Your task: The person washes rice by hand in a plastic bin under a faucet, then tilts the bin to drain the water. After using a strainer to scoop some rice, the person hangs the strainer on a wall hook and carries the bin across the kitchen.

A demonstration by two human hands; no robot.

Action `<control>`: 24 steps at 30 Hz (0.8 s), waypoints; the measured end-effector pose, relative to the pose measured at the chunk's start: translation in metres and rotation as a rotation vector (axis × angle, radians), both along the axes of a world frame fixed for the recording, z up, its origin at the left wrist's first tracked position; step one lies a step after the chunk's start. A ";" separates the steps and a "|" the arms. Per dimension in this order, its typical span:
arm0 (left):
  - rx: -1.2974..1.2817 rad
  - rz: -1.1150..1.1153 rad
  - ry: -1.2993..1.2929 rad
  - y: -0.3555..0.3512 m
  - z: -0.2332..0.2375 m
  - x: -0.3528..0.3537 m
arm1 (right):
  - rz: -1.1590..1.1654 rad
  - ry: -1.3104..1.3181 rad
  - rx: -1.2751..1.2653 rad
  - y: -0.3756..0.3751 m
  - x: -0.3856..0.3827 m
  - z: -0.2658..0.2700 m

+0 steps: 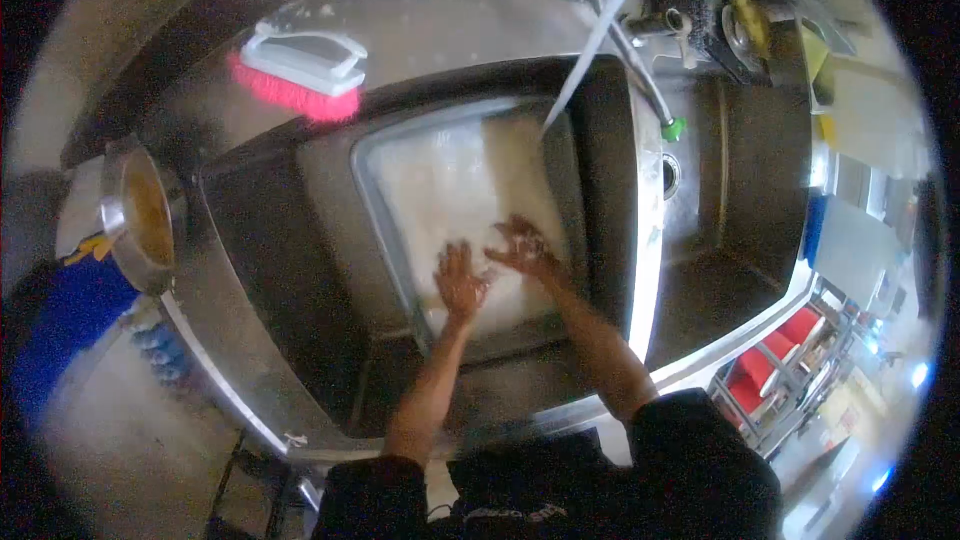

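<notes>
A clear rectangular tub (383, 225) sits in the left basin of a metal sink, holding pale, cloudy liquid (440, 185). Over the near half of the liquid is my left hand (461, 281), open, fingers stretched forward and apart. Beside it, slightly farther away, my right hand (521, 244) is also open, with its fingers spread to the left and whitish wet patches on its back. Neither hand grips anything. Water (588, 62) runs from above in a thin stream toward the tub's far right corner.
A pink-bristled scrub brush (300, 70) lies on the back ledge. Another faucet with a green tip (674, 128) hangs over the right basin, near its drain (670, 176). A round metal pan (147, 208) stands at the left edge. Red items (765, 365) sit on a rack at right.
</notes>
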State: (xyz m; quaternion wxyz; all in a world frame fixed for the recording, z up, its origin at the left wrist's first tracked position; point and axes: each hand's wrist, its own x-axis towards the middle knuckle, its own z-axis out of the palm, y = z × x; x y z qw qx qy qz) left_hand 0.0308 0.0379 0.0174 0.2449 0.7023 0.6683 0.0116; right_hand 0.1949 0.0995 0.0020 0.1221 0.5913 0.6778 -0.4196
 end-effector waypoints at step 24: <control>-0.487 -0.207 0.031 0.114 -0.100 -0.054 | -0.048 -0.020 -0.066 -0.017 -0.006 -0.057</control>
